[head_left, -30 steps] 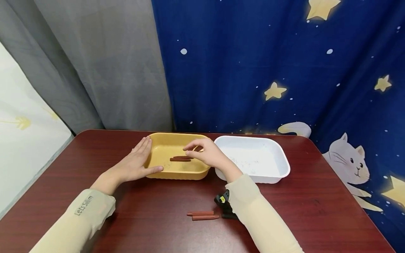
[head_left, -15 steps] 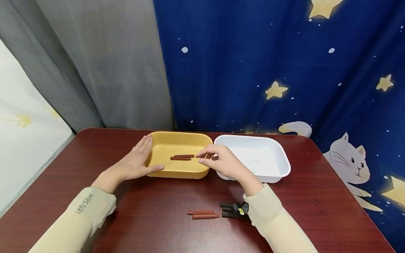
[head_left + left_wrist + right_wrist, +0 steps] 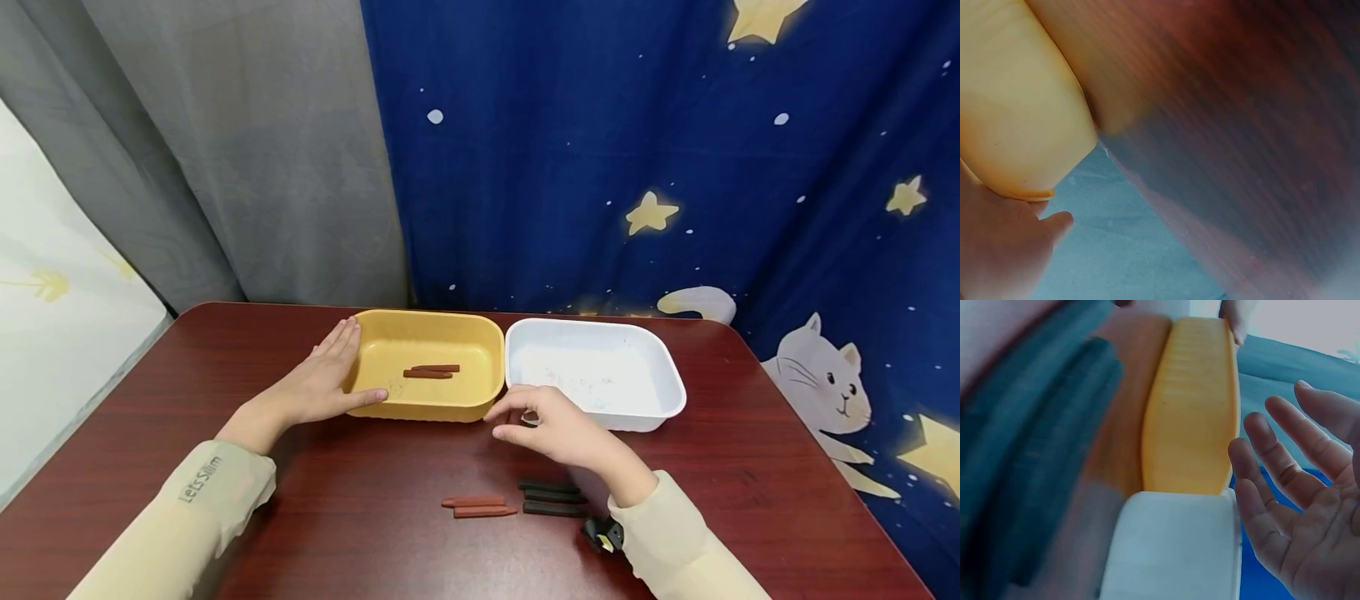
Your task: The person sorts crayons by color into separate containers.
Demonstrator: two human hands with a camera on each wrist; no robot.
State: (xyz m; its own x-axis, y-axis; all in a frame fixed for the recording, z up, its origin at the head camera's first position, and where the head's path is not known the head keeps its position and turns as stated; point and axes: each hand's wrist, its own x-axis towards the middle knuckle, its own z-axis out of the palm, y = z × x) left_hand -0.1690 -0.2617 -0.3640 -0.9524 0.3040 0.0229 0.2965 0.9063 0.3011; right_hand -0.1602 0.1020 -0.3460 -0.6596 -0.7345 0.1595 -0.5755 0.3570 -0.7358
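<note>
In the head view my left hand [image 3: 318, 377] rests on the left end of the yellow tray [image 3: 429, 412], its thumb lying along the near rim. Inside that tray are two dark brown crayons [image 3: 427, 374]. My right hand [image 3: 555, 425] hovers just before the white tray [image 3: 637, 421], fingers loosely bent and nothing between them; the right wrist view shows its bare palm [image 3: 1319, 544]. Below it on the table lie two reddish-brown crayons [image 3: 483, 512] side by side. To their right are three black sticks [image 3: 553, 509], likely crayons too.
The trays stand end to end near the back of the dark red table [image 3: 360, 517]. Dark specks show on the white tray's floor. A blue starry curtain [image 3: 540, 167] and a grey curtain [image 3: 285, 167] hang behind the table's far edge.
My right hand has moved from over the yellow tray rightward and nearer me, to before the white tray. The black sticks have come into view from behind that wrist. My left hand stays put.
</note>
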